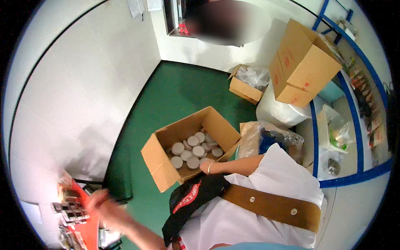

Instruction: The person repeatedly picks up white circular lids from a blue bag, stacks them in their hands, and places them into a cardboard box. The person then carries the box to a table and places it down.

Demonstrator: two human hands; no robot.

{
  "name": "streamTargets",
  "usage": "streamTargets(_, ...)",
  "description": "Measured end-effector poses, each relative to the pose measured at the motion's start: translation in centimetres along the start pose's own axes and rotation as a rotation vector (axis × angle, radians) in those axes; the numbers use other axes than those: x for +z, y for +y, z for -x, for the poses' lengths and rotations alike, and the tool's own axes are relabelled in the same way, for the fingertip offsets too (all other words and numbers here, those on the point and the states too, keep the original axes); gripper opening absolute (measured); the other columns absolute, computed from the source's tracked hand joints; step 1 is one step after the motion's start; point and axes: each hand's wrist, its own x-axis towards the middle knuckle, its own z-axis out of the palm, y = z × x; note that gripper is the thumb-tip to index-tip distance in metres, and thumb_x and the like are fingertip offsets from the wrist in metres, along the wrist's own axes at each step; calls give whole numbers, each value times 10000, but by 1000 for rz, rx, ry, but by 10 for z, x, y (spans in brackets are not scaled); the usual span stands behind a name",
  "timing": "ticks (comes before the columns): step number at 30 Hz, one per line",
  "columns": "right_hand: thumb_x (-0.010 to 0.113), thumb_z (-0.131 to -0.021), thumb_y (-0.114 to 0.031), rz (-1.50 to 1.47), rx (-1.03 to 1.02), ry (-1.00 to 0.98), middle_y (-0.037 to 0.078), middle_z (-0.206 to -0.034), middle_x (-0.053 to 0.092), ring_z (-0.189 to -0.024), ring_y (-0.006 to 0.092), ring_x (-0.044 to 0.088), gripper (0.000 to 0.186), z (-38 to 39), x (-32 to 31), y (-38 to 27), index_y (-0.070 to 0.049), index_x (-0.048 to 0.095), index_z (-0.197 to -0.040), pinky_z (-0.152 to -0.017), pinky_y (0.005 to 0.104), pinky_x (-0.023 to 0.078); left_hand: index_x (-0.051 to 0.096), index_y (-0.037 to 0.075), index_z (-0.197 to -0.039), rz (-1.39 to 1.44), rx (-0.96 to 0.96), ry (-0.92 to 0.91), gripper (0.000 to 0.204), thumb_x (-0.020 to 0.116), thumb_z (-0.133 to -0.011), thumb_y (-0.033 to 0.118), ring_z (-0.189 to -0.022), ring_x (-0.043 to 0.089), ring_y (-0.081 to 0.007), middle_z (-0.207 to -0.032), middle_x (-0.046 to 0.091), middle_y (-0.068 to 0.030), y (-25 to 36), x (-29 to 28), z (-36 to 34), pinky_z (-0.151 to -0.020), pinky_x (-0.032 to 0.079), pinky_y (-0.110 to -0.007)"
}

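Note:
An open cardboard box (162, 170) stands on the green floor ahead, its flaps spread. Inside lie several round, flat-topped pieces like lidded jars or tins (193, 162), pale grey on top and loosely heaped. My right hand (206, 166), with a white band at the wrist, reaches into the box's near side among them. Its fingers are too small and hidden to show a grip. My left hand (100, 204) is at the lower left, smeared by motion, beside a red table (91, 233). Stacked jars (71, 212) with dark sides and pale tops stand there, next to that hand.
Right of the box is a plastic-wrapped bundle (250, 139). Behind it, a large cardboard carton (298, 62) rests on a silvery drum (275, 110). A smaller box (246, 89) holds clear plastic. Blue-framed shelving (314, 141) lines the right side; a white wall (83, 71) bounds the left.

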Motion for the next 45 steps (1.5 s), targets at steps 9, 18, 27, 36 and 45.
streamTargets(9, 534, -725, -116, -84, -10, -108, 185, -858, 636, -813, 339, 616, 222, 7, -23, -75, 2, 644, -877, -659, 439, 492, 408, -70, -1178, -590, -821, -308, 608, 631, -764, 314, -960, 516, -279, -1064, 515, -208, -224, -53, 150, -829, 427, -354)
streamTargets(18, 537, -742, -121, 83, -244, -247, 169, -843, 640, -772, 320, 622, 187, -17, -48, -137, -8, 648, -841, -611, 431, 503, 353, -82, -1204, -500, -1106, -336, 682, 610, -679, 268, -1050, 479, -340, -1128, 473, -251, -282, -120, 192, -897, 391, -368)
streamTargets(27, 492, -762, -148, 264, -453, -332, 183, -907, 628, -826, 334, 615, 227, -84, -37, -159, -17, 634, -882, -665, 444, 497, 413, -83, -1096, -647, -828, -197, 455, 479, -695, 122, -874, 565, -353, -901, 575, -240, -329, -193, 230, -769, 456, -411)
streamTargets(36, 487, -794, -153, 590, -943, -528, 184, -718, 605, -633, 320, 584, 221, -154, 3, -203, 36, 579, -725, -554, 410, 494, 593, -71, -792, -588, -1490, 134, 306, 450, -723, 191, -855, 597, -362, -859, 593, -283, -227, -183, 258, -753, 465, -417)
streamTargets(45, 487, -789, -176, 950, -1092, -678, 221, -870, 611, -789, 340, 604, 252, -138, -7, -276, 24, 630, -841, -653, 441, 497, 636, -17, -849, -692, -1529, 342, 315, 448, -742, 212, -871, 593, -366, -921, 608, -232, -182, -166, 338, -783, 462, -418)
